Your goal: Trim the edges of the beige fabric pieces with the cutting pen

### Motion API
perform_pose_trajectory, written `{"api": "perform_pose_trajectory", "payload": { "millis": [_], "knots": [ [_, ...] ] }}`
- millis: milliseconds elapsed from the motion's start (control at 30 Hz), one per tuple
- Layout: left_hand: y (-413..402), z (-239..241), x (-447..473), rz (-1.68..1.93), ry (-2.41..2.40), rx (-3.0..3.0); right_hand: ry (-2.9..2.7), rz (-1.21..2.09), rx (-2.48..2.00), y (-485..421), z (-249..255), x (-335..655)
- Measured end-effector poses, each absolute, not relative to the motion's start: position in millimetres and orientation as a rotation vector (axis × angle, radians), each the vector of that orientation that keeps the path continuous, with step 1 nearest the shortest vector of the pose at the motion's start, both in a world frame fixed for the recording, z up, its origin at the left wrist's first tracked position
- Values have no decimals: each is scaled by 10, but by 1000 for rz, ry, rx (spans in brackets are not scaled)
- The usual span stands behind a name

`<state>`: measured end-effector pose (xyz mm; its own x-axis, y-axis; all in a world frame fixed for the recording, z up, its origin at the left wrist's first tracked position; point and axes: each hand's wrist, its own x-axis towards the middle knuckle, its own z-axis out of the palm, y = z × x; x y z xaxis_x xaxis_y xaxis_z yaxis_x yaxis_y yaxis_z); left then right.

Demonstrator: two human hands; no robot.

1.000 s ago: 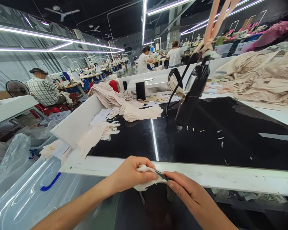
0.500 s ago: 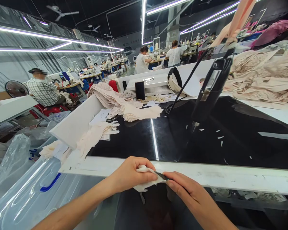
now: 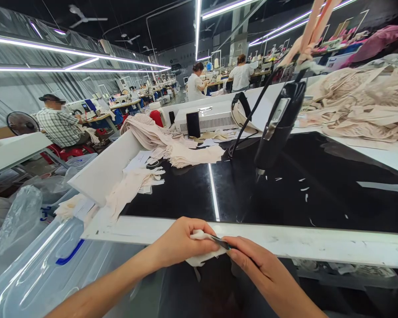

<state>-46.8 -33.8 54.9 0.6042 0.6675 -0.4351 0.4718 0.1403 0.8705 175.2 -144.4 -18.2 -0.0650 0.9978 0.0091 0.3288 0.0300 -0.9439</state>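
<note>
My left hand (image 3: pixel 185 242) is closed around a cream piece of fabric (image 3: pixel 202 257), pinching it between thumb and fingers just before the table's front edge. Pinched in my right hand (image 3: pixel 250 256) is a slim dark-bladed tool (image 3: pixel 221 242) that looks like small snips or tweezers. Its tip points left and meets the fabric beside my left thumb. My fingers hide the rest of the tool and part of the fabric. A black corded handheld device (image 3: pixel 278 126) with a metal tip hangs from pink cloth strips over the table's right half.
Stacked beige fabric pieces (image 3: pixel 195 154) lie at the back left of the black tabletop (image 3: pixel 185 194). White scraps (image 3: pixel 304 189) are scattered at right. Behind stand a phone (image 3: pixel 193 125) and a white box-shaped machine (image 3: pixel 215 121). A large fabric heap (image 3: pixel 368 106) fills the far right.
The hanging black device has swung to the left. Both hands stay nearly in place, still gripping the fabric and the tool, with the tool shifted only slightly.
</note>
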Motion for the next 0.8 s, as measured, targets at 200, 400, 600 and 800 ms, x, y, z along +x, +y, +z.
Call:
{"api": "perform_pose_trajectory", "payload": {
  "millis": [200,400,600,800],
  "knots": [
    [-339,551,-480,179,1003,1494,-1428,1062,-1423,-1475,-157,1696],
    [-344,556,-463,163,1026,1517,-1408,1075,-1451,-1473,-153,1700],
    [-371,573,-465,163,990,1502,-1456,1094,-1469,-1473,-120,1700],
    [-373,542,-472,164,980,1506,-1490,1053,-1420,-1450,-111,1713]
  ]
}}
